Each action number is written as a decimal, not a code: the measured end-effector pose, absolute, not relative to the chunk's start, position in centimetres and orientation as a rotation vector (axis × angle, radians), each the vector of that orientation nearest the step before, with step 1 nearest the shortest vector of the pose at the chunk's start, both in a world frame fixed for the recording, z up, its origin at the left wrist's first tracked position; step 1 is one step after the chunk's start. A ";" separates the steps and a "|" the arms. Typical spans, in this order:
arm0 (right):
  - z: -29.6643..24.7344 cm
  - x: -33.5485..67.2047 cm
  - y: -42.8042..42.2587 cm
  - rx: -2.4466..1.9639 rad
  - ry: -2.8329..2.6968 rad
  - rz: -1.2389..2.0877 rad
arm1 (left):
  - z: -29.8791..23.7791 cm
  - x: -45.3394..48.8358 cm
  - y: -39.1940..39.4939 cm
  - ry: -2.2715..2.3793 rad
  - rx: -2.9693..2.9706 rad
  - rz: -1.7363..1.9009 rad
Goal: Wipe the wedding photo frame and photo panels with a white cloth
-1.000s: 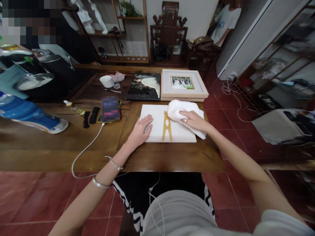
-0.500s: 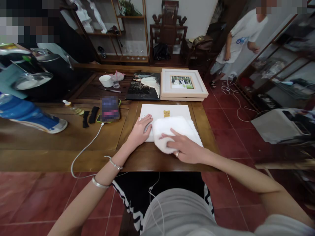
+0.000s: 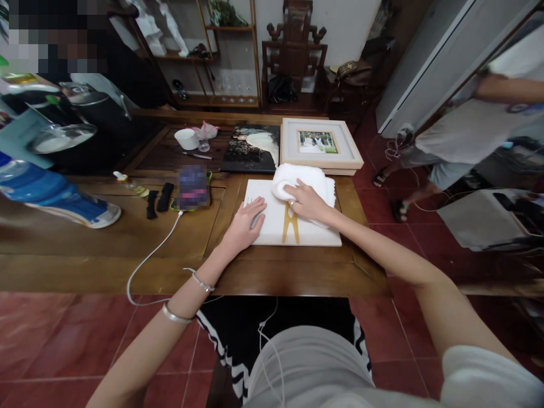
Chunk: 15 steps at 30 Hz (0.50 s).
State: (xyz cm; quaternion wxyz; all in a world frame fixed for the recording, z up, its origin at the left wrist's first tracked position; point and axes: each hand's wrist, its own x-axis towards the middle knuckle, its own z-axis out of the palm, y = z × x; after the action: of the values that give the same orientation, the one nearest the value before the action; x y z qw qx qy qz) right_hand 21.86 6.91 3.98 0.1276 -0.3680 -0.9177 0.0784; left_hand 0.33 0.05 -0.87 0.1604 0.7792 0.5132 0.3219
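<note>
A flat white panel (image 3: 272, 229), perhaps an album or board, lies on the wooden table in front of me. It bears a tall golden shape (image 3: 291, 228) and small dark print near its left edge. My left hand (image 3: 249, 221) rests flat on the panel's left side, fingers stretched out. A bunched white towel (image 3: 300, 174) covers the panel's upper right part and its far edge. My right hand (image 3: 304, 201) grips the towel and presses it onto the panel; the fingertips partly sink into the fabric.
Behind the panel lie a dark photo album (image 3: 250, 148) and a pale picture frame (image 3: 357, 156). Leftward are a phone (image 3: 192, 187) on a white cable, a dropper bottle (image 3: 127, 182), a white cup (image 3: 186, 139) and a large blue bottle (image 3: 55, 190). A person (image 3: 463, 130) is at the right.
My right hand has pushed the towel away from me to the panel's far edge, uncovering more of the golden shape. My left hand stays put. The person at right has come nearer.
</note>
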 end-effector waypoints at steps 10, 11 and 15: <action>5.5 22.4 -4.3 -0.626 -3.006 0.293 | -0.7 0.3 0.1 1.458 2.277 0.864; 5.9 22.6 -5.2 -0.578 -3.024 0.345 | -0.7 0.2 0.1 1.453 2.281 0.863; 6.6 23.6 -5.3 -0.542 -2.972 0.531 | -0.9 0.1 0.1 1.442 2.287 0.868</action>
State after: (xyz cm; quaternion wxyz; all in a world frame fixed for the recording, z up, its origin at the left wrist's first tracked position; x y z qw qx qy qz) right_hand 23.55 -5.32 6.62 0.0371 -0.1766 -0.9683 0.1729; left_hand 0.08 0.09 -0.85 0.1504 0.7962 0.5020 0.3023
